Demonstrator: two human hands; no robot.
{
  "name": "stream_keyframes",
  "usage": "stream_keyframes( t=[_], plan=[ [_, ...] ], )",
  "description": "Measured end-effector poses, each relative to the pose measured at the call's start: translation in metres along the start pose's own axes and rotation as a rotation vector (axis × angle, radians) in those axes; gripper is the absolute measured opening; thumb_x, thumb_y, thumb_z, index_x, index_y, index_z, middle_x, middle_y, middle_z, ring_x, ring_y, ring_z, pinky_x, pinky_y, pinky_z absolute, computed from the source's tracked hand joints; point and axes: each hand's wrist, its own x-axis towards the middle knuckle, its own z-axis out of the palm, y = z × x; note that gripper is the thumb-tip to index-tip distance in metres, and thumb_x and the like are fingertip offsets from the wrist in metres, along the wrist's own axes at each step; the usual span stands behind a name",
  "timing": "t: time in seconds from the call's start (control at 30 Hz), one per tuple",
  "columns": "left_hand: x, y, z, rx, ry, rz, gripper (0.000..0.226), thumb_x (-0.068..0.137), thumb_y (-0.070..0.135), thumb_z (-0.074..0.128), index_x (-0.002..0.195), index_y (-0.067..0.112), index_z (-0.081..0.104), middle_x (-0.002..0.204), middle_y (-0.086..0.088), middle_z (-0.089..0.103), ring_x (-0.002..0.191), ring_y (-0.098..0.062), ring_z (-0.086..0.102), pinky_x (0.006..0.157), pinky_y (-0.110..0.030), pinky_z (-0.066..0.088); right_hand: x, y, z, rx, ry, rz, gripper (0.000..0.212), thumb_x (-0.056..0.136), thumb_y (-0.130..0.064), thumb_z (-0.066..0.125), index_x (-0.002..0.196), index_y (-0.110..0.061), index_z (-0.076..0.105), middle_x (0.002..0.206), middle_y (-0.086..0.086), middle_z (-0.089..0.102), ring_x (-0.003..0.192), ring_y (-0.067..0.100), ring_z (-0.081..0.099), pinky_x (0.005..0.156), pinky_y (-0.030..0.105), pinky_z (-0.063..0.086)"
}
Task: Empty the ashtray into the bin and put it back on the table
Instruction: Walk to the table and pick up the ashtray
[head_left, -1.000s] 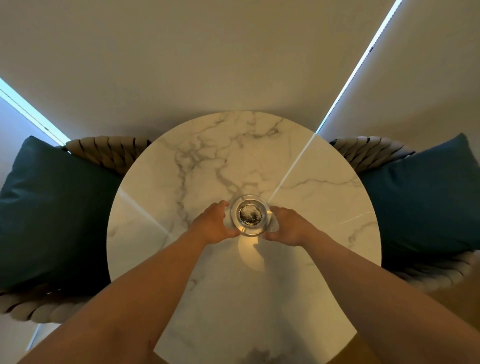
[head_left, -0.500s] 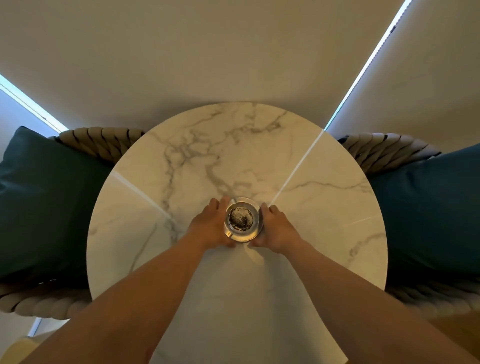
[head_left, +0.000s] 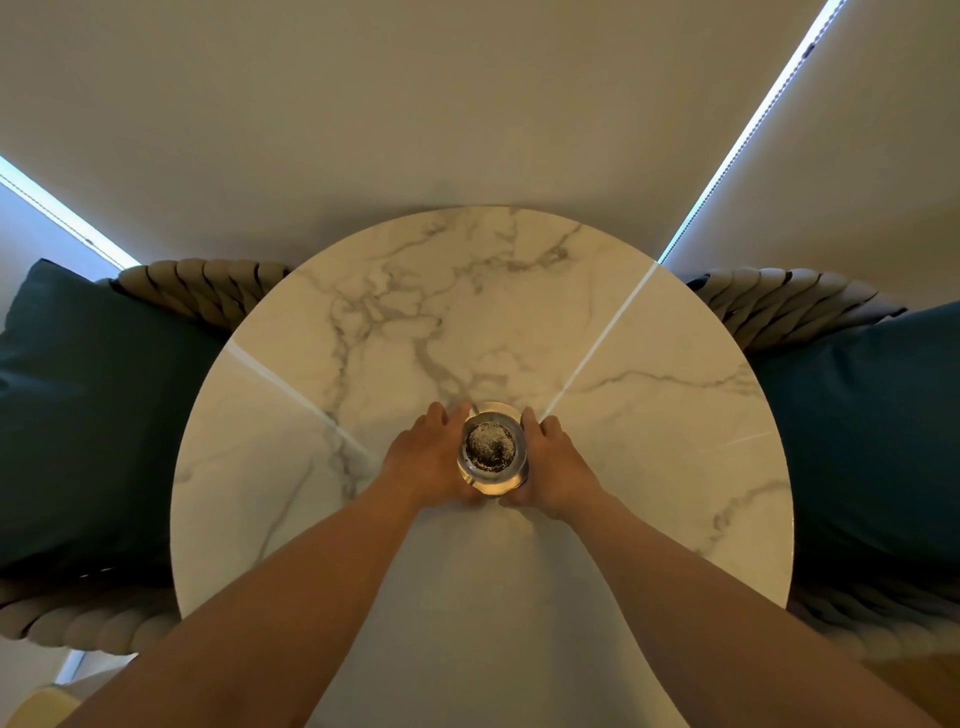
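A round clear glass ashtray (head_left: 491, 448) with dark ash in its bowl is held over the middle of the white marble round table (head_left: 649, 467). My left hand (head_left: 428, 462) grips its left side and my right hand (head_left: 553, 462) grips its right side. Fingers wrap around the rim and thumbs sit under the near edge. Whether its base touches the tabletop is unclear. No bin is in view.
A woven rope chair with a dark teal cushion (head_left: 88, 415) stands at the table's left. A matching chair with a teal cushion (head_left: 872, 441) stands at the right. Closed beige blinds (head_left: 441, 104) hang behind the table.
Both hands have closed in around the ashtray, fingers now wrapping further round its sides. The view has shifted so the whole tabletop shows.
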Motion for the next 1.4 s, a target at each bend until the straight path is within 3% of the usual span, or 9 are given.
stream_keyframes(
  t=[0.27,0.43,0.53,0.67,0.83,1.03,1.17,1.27,1.4],
  plan=[
    [-0.022,0.0,-0.009,-0.08,0.039,-0.001,0.114,0.051,0.066,0.085,0.144,0.029,0.029,0.12,-0.001,0.045,0.111,-0.026,0.059,0.084,-0.041,0.053,-0.011,-0.011,-0.01,0.014,0.031,-0.069,0.133,0.051,-0.044,0.094,0.151,-0.006,0.015,0.131,0.013,0.036,0.121,0.031,0.043,0.097,0.041,0.045],
    [-0.047,0.002,-0.014,-0.139,0.08,-0.003,0.133,0.049,0.069,0.086,0.154,0.027,0.017,0.126,-0.001,0.044,0.112,-0.027,0.06,0.085,-0.044,0.055,-0.029,-0.014,-0.014,0.053,0.069,-0.132,0.113,0.046,-0.044,0.095,0.135,-0.011,0.035,0.117,0.006,0.042,0.111,0.026,0.046,0.092,0.036,0.045],
    [-0.066,0.001,-0.017,-0.187,0.112,0.003,0.13,0.046,0.07,0.086,0.152,0.032,0.02,0.122,0.004,0.044,0.108,-0.025,0.061,0.084,-0.045,0.056,-0.041,-0.019,-0.015,0.083,0.07,-0.167,0.107,0.043,-0.046,0.095,0.129,-0.017,0.039,0.112,0.001,0.043,0.108,0.02,0.046,0.091,0.035,0.046],
    [-0.089,-0.003,-0.014,-0.265,0.175,0.026,0.118,0.039,0.073,0.083,0.138,0.042,0.026,0.113,0.013,0.045,0.103,-0.016,0.06,0.081,-0.043,0.057,-0.056,-0.022,-0.014,0.145,0.061,-0.214,0.11,0.041,-0.049,0.093,0.133,-0.023,0.038,0.112,-0.003,0.043,0.107,0.014,0.045,0.095,0.035,0.046],
    [-0.111,-0.006,-0.007,-0.425,0.215,0.075,0.116,0.04,0.067,0.088,0.136,0.053,0.025,0.113,0.037,0.043,0.106,0.009,0.048,0.084,-0.022,0.046,-0.074,-0.024,-0.01,0.221,0.031,-0.235,0.116,0.046,-0.045,0.094,0.142,-0.025,0.033,0.129,-0.003,0.049,0.119,0.011,0.047,0.1,0.025,0.041],
    [-0.124,-0.004,0.001,-0.585,0.171,0.089,0.119,0.046,0.053,0.096,0.144,0.039,0.032,0.131,0.015,0.054,0.123,-0.005,0.054,0.102,-0.038,0.05,-0.09,-0.026,-0.001,0.271,0.011,-0.199,0.123,0.047,-0.045,0.095,0.148,-0.019,0.031,0.141,-0.004,0.051,0.128,0.014,0.049,0.106,0.038,0.043],
    [-0.127,-0.001,0.004,-0.625,0.129,0.071,0.113,0.048,0.042,0.1,0.143,0.023,0.04,0.133,0.006,0.059,0.125,-0.016,0.057,0.103,-0.045,0.048,-0.099,-0.02,0.006,0.31,0.013,-0.187,0.129,0.047,-0.039,0.096,0.152,-0.018,0.024,0.142,-0.009,0.048,0.13,0.008,0.045,0.104,0.017,0.037],
    [-0.132,0.0,0.007,-0.604,0.113,0.066,0.127,0.048,0.044,0.099,0.152,0.02,0.03,0.144,0.005,0.052,0.134,-0.014,0.05,0.11,-0.042,0.044,-0.103,-0.017,0.009,0.301,0.023,-0.181,0.13,0.047,-0.038,0.096,0.153,-0.016,0.023,0.141,-0.009,0.047,0.127,0.004,0.044,0.095,0.0,0.028],
    [-0.135,0.004,0.006,-0.591,0.124,0.096,0.123,0.046,0.05,0.096,0.147,0.039,0.027,0.141,0.014,0.05,0.13,-0.007,0.049,0.109,-0.039,0.044,-0.106,-0.016,0.01,0.284,0.041,-0.178,0.132,0.049,-0.039,0.096,0.154,-0.014,0.021,0.149,-0.002,0.044,0.135,0.013,0.042,0.105,0.019,0.033]
  ],
)
